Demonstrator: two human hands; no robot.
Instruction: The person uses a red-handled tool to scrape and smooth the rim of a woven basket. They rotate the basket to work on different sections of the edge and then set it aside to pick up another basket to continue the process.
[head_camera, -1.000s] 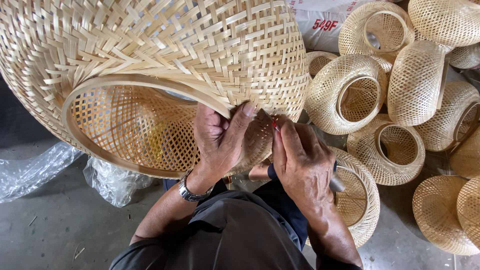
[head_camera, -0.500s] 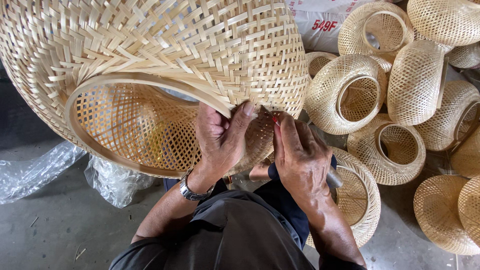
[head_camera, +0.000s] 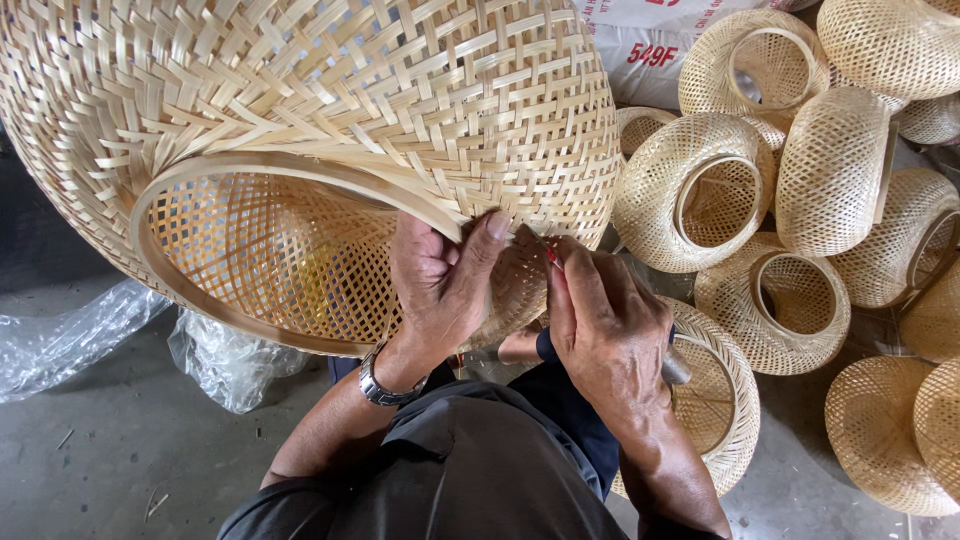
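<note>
Gripping the rim of the big woven bamboo shade (head_camera: 330, 150) w/ thumb over the edge, left hand (head_camera: 440, 280) hasn't shifted vs a sec ago, while right hand (head_camera: 605, 325), closed round a red-tipped tool (head_camera: 551, 255), has edged closer to the weave, shade on lap.

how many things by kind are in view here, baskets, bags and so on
large woven bamboo basket held by left hand and right hand: 1
smaller woven baskets, visible at least partly: 12
clear plastic bags: 2
white sack: 1
wristwatch: 1
total: 17
</note>
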